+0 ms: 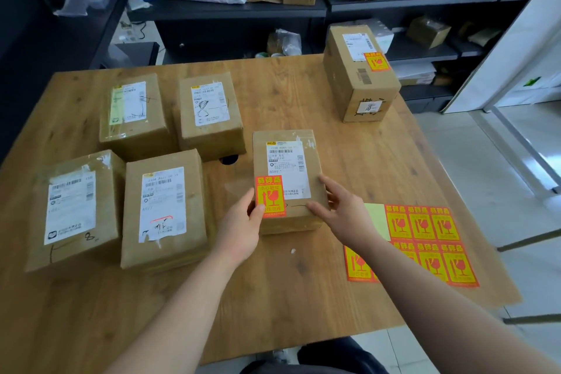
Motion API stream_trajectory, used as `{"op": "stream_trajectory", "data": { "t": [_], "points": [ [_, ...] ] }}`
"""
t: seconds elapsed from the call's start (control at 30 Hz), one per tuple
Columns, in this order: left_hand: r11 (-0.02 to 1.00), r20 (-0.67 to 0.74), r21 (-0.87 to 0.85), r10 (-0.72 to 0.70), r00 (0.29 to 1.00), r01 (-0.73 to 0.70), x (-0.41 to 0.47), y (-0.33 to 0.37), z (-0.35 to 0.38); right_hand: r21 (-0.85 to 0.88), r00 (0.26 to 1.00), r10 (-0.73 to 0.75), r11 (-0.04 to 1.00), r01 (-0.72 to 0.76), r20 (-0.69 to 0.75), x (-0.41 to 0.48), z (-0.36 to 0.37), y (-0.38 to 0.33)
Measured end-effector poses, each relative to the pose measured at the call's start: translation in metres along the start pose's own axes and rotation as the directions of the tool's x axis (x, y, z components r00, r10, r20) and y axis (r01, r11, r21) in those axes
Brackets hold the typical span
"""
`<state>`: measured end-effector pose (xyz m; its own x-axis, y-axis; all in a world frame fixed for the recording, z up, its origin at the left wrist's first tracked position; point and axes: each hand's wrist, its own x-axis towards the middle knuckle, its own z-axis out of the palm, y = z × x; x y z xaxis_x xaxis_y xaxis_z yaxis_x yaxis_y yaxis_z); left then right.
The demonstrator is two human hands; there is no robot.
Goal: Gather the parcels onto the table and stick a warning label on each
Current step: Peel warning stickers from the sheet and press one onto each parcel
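Note:
A brown parcel (288, 161) lies near the middle of the wooden table (303, 282) with an orange warning label (271, 196) on its near left corner. My left hand (243, 228) grips the parcel's near left edge, thumb pressing on the label. My right hand (340, 209) holds its near right edge. Several unlabelled parcels lie to the left, such as one (164, 209) beside my left hand. A tall parcel (359, 76) at the far right carries a label (376, 61). A sheet of warning labels (425, 240) lies under my right forearm.
Dark shelves (236, 9) behind the table hold cardboard boxes, bags and clutter. A white cabinet (516, 70) stands at the right. The floor shows past the table's right edge. A small dark object (229, 159) peeks out beneath a far parcel.

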<state>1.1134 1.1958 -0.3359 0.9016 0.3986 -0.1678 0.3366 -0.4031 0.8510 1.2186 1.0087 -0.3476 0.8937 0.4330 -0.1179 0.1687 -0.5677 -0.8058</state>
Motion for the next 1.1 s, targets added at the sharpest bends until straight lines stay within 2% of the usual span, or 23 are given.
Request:
{"op": "stream_trajectory", "data": {
  "t": [0.1, 0.23, 0.57, 0.73, 0.97, 1.1],
  "points": [
    [1.000, -0.010, -0.011, 0.018, 1.000, -0.018, 0.023, 0.017, 0.005, -0.030, 0.999, 0.004, 1.000, -0.005, -0.034, 0.024, -0.015, -0.003],
    [0.999, -0.026, 0.023, 0.049, 0.998, -0.048, 0.071, 0.040, 0.008, -0.157, 0.997, -0.072, 0.986, 0.065, -0.040, 0.071, -0.040, -0.012],
    [0.989, -0.057, 0.132, 0.068, 0.996, -0.060, 0.206, 0.083, 0.015, -0.197, 0.989, -0.146, 0.971, 0.135, -0.040, 0.197, -0.080, -0.033],
    [0.989, -0.034, 0.138, 0.056, 0.998, -0.050, 0.254, 0.086, 0.016, -0.241, 0.992, -0.124, 0.963, 0.124, 0.016, 0.246, -0.077, -0.033],
    [0.989, -0.026, 0.149, -0.008, 1.000, 0.012, 0.290, 0.083, 0.022, -0.295, 0.994, -0.108, 0.949, 0.110, 0.023, 0.283, -0.069, -0.026],
    [0.975, -0.029, 0.224, 0.013, 0.999, -0.006, 0.295, 0.081, 0.020, -0.350, 0.996, -0.090, 0.932, 0.094, 0.028, 0.288, -0.066, -0.027]
  ]
}}
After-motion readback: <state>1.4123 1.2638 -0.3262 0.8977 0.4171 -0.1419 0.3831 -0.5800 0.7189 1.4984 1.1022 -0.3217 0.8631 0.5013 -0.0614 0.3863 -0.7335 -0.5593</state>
